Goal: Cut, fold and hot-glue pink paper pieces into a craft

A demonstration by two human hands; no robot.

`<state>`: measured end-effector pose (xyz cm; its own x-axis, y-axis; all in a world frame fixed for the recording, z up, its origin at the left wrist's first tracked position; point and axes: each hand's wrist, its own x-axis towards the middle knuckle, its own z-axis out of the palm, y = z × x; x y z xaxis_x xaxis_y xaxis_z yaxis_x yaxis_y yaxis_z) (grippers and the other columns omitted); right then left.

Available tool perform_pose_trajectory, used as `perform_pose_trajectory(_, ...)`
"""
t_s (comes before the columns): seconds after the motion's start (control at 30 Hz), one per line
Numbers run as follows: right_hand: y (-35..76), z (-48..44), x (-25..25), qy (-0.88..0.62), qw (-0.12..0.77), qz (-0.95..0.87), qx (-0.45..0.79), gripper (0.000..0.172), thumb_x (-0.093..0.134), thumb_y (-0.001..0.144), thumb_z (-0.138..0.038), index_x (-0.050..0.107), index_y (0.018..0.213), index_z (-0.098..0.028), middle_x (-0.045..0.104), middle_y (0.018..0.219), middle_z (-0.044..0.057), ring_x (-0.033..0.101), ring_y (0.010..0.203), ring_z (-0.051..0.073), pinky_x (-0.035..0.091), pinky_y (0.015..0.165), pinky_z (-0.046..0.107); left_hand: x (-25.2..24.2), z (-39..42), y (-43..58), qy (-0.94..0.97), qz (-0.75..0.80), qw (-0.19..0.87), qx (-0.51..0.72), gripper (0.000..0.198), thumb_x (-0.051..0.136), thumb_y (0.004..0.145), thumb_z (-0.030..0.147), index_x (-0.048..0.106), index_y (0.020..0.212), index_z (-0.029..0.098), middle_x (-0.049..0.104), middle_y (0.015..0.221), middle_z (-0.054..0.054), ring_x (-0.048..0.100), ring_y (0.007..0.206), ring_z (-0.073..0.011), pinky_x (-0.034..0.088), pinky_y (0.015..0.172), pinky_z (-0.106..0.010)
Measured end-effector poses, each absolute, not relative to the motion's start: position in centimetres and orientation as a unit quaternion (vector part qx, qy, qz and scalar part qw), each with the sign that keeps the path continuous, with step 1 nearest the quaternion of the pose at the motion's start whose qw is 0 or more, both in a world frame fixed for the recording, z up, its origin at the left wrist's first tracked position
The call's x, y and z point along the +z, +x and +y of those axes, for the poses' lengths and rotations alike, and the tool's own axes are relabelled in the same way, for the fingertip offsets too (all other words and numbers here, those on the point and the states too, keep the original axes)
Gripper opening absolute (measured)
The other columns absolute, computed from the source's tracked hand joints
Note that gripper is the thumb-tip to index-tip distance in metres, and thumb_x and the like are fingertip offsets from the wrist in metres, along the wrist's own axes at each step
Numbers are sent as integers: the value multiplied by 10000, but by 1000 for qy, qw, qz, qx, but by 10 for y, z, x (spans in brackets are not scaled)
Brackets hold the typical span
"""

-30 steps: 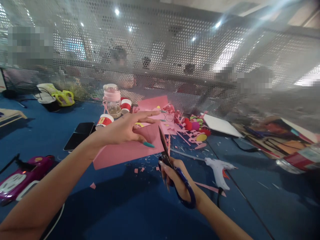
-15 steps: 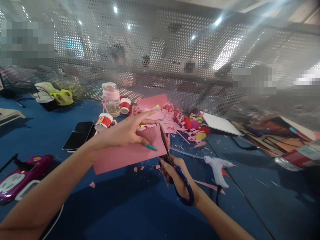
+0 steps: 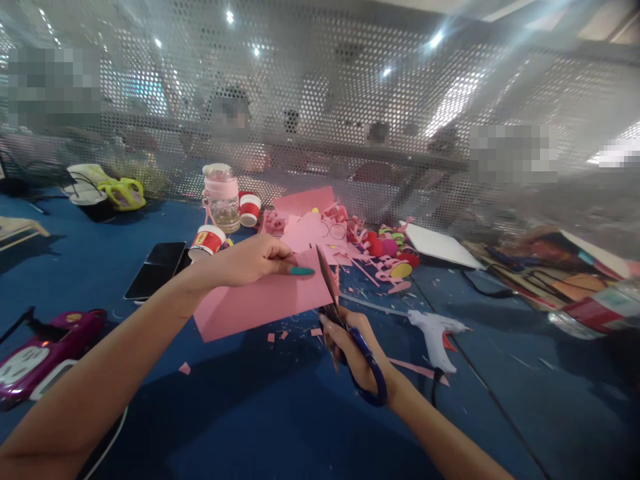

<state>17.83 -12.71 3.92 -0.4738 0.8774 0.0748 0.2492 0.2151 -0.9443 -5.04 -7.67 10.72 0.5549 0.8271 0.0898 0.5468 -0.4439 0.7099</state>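
Observation:
My left hand [image 3: 263, 261] pinches the upper edge of a sheet of pink paper [image 3: 250, 307], its thumb with a long teal nail lying on top. The sheet is held tilted over the blue table. In my right hand [image 3: 353, 347] are scissors [image 3: 367, 363] with dark blue handles, my fingers through the loops. Their dark blades point up and away at the right end of the sheet; whether they are parted I cannot tell. Behind lie more pink paper pieces [image 3: 305, 232] with drawn circles, beside a heap of pink strips.
A white glue gun [image 3: 435, 333] lies to the right, near a plastic bottle [image 3: 600, 310]. To the left are a black phone [image 3: 157, 270], paper cups [image 3: 206, 241], a pink-lidded jar [image 3: 221, 200] and a purple power strip [image 3: 55, 350]. A perforated metal screen [image 3: 320, 133] stands behind.
My left hand's fingers, stretched out over the paper before, have drawn in to a pinch on its upper edge. The sheet has shifted slightly. The right hand and scissors have barely moved.

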Motion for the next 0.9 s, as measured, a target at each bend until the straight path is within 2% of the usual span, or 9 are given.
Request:
perform_pose_trajectory(0.23,180,-127,42,-401,313,-718,475,330,425,891,-450,411,680,-196,406,511,-62,416,391,72,366,374,193,112,-80,-47,824,412,326,212,406,477,844,507,629,759,139,432,627,18,347,550,-82,263,495,-214)
perform_pose_trajectory(0.4,183,-125,40,-404,302,-733,457,320,429,886,-455,436,712,-186,415,545,-49,409,449,75,360,413,194,111,-79,-47,827,409,323,209,380,489,844,484,663,789,151,497,650,7,377,560,-84,262,492,-207)
perform_pose_trajectory(0.57,185,-122,37,-396,291,-747,448,308,420,894,-443,464,737,-182,428,542,-46,422,460,82,360,428,203,111,-81,-49,820,414,341,198,360,483,850,473,686,928,186,575,722,-4,442,610,-95,314,524,-194)
perform_pose_trajectory(0.73,185,-122,39,-399,284,-752,441,322,420,896,-442,453,709,-182,448,531,-43,448,445,85,365,430,213,111,-81,-50,809,415,364,201,382,521,817,503,689,922,177,615,777,-15,498,674,-113,375,572,-197)
perform_pose_trajectory(0.9,185,-122,44,-392,274,-759,443,321,426,900,-420,439,679,-188,422,494,-53,438,418,85,356,418,217,113,-81,-50,813,424,345,200,417,519,805,529,691,823,150,555,647,1,450,578,-98,346,517,-202)
